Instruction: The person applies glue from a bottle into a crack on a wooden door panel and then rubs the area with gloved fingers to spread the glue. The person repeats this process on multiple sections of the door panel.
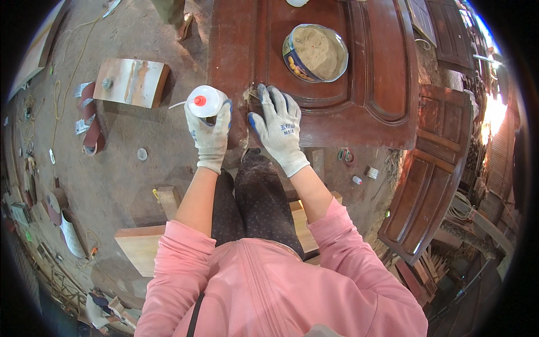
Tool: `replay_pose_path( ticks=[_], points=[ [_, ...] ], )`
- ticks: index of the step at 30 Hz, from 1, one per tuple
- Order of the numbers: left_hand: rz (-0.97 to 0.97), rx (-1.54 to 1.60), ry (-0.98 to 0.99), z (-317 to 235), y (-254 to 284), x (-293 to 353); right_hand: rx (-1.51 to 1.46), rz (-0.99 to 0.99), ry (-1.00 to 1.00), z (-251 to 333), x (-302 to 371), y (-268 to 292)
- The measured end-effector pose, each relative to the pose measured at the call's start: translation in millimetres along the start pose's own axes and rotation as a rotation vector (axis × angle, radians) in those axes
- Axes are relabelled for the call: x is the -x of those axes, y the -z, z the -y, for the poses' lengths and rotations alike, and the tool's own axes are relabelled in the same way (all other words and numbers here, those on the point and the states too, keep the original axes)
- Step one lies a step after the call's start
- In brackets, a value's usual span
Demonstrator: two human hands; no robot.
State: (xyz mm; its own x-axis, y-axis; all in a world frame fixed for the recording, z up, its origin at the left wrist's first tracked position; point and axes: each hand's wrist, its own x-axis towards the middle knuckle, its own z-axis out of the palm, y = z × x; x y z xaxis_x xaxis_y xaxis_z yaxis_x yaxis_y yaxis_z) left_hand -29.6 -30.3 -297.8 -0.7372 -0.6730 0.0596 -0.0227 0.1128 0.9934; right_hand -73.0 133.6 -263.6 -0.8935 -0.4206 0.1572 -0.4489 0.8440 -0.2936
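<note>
A white squeeze bottle (212, 102) with a red cap and a thin spout pointing left is gripped in my gloved left hand (212, 132), just off the door's left edge. My gloved right hand (279, 123) lies on the near left corner of a reddish-brown panelled wooden door (331, 132), its fingers stretched out and the thumb apart. By its fingertips runs a pale, rough strip (250, 95) along the door's edge. Farther back on the door stands a round tin (317, 53) holding greyish-tan powder or paste.
Left of the door, a wooden block (132, 82) with a pale top stands near a curled strip of sandpaper (94, 135). More panelled doors (429, 168) lean at the right. Scissors (346, 155) and a small bottle (357, 180) lie on the floor. Another person's foot (183, 26) shows at the top.
</note>
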Motion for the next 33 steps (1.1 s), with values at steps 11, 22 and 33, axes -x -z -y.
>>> replay_pose_path(
  ticks=[11,22,33],
  points=[
    [0.011,-0.004,-0.006,-2,0,0,0.01,0.063,0.066,-16,-8,10],
    [-0.004,0.02,0.027,-8,-1,-1,-0.094,0.152,0.061,-20,-16,23],
    [0.011,-0.035,-0.01,-4,1,-2,0.037,0.06,0.156,-11,3,19]
  ],
)
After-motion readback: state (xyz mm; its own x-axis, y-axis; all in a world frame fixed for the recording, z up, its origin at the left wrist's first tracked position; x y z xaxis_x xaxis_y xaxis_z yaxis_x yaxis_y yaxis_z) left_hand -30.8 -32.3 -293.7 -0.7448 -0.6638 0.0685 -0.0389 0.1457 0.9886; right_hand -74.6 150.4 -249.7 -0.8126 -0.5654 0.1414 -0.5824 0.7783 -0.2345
